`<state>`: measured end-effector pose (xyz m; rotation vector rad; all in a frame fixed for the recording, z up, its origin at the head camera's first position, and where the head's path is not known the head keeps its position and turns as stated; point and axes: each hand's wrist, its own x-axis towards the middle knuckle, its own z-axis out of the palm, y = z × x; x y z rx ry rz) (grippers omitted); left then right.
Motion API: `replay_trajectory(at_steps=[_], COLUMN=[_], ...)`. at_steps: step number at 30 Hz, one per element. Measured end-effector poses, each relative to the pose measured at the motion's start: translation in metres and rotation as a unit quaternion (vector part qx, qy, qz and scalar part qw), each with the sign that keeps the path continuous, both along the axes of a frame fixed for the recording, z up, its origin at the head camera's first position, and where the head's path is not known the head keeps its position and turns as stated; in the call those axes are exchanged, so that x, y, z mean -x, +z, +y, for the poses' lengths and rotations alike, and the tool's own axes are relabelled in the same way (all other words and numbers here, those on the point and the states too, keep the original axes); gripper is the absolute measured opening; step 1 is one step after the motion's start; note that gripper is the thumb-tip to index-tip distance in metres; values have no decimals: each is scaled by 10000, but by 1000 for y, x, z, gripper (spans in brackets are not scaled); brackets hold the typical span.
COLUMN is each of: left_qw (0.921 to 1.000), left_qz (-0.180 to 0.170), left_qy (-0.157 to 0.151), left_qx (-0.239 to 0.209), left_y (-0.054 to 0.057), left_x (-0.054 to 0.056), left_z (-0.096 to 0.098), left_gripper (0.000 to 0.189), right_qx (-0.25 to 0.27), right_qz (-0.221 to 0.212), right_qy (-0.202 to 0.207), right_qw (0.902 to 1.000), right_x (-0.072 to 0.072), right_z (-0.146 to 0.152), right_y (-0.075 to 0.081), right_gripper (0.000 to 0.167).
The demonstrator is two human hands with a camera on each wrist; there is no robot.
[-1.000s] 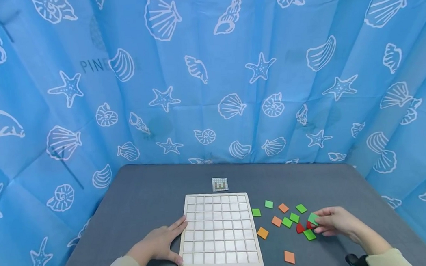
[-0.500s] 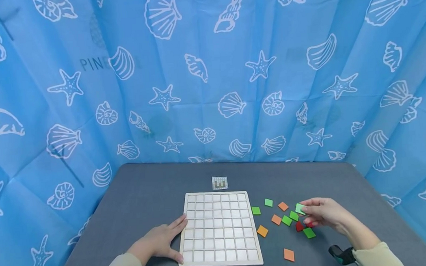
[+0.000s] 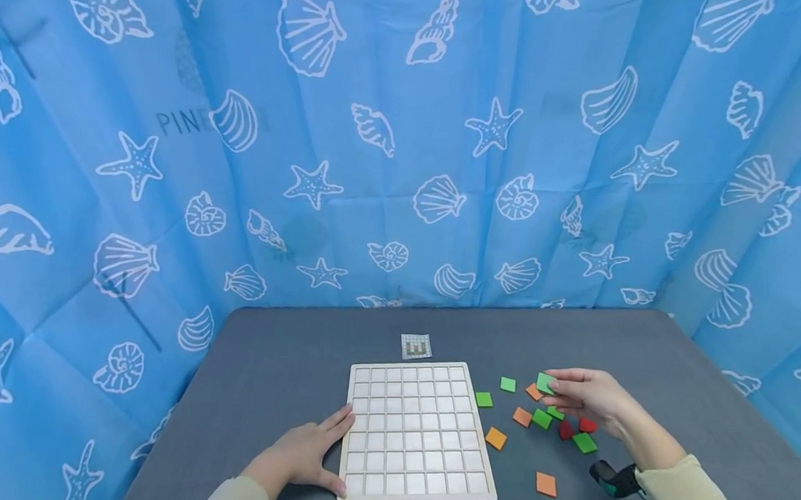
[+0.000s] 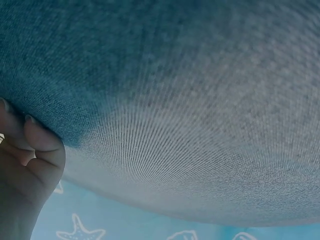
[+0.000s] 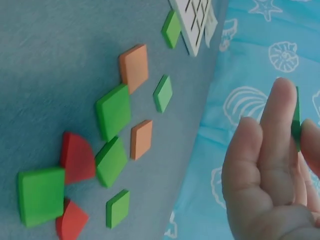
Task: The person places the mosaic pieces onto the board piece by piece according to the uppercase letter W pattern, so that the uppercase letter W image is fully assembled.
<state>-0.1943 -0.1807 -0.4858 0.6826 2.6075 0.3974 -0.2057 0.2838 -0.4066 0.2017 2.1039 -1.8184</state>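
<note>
My right hand (image 3: 594,400) pinches a light green square tile (image 3: 545,383) between thumb and fingers, above the scattered tiles. The right wrist view shows that tile (image 5: 297,120) edge-on, beside the fingertips. A white gridded board (image 3: 413,433) lies on the table. Along its left edge rests my left hand (image 3: 309,452), thumb and fingers spread and touching the rim. Under and beside the right hand lie an orange tile (image 3: 534,392), a green tile (image 3: 542,419) and two red pieces with a curved side (image 5: 77,159). Only part of the left hand (image 4: 30,165) appears in the left wrist view.
Several more tiles lie between board and right hand, including a light green one (image 3: 508,384) and an orange one (image 3: 496,438). Another orange tile (image 3: 546,483) sits nearer the front. A small patterned card (image 3: 416,346) is behind the board. A blue shell-print curtain (image 3: 382,167) hangs behind the table.
My right hand has moved left and slightly away from me, carrying the light green tile. The red pieces it partly covered now show. My left hand has stayed on the board's edge.
</note>
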Motion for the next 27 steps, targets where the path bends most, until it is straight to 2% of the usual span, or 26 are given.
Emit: replay_trajectory(at_steps=[7,17,23,27], left_qw=[9999,9999,9999,9999], left_qz=[133,153,124,124], left_qy=[-16,-14,29,78], left_qx=[11,-15,74,87], left_y=[2,2,2,1], left_x=[-3,-3,-3,-2], left_z=[1,3,5,4], left_gripper=[108,107,107,108], right_qx=[69,154,277,262], right_qz=[-71,18,14,43], right_qy=[-236,-29,-256,-253], right_qw=[9997,9999,9993,9993], right_x=[4,8,10,12], right_z=[-11,-24,-38,-48], right_y=[3,-1,-6,-8], right_gripper=[47,48,48,52])
